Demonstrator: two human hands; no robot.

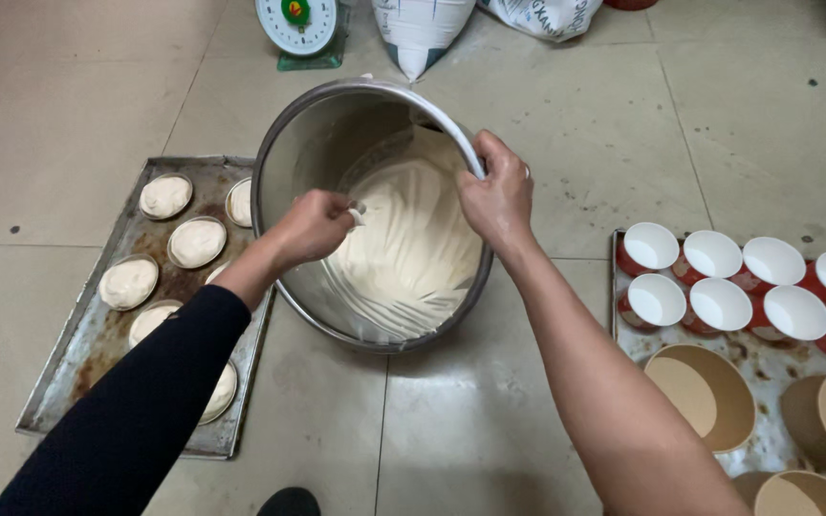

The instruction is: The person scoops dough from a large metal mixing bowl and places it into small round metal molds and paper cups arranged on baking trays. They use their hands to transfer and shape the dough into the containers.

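The large round steel bowl of pale batter is tilted on the tiled floor, its rim gripped by the closed right hand; the left hand, curled around a small white scraper, is placed inside, with the batter lying directly to its right.

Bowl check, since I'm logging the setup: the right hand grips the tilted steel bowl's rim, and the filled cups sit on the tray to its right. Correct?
Not quite. The right hand does grip the bowl rim, but the head view shows the filled cups on the tray to its left.
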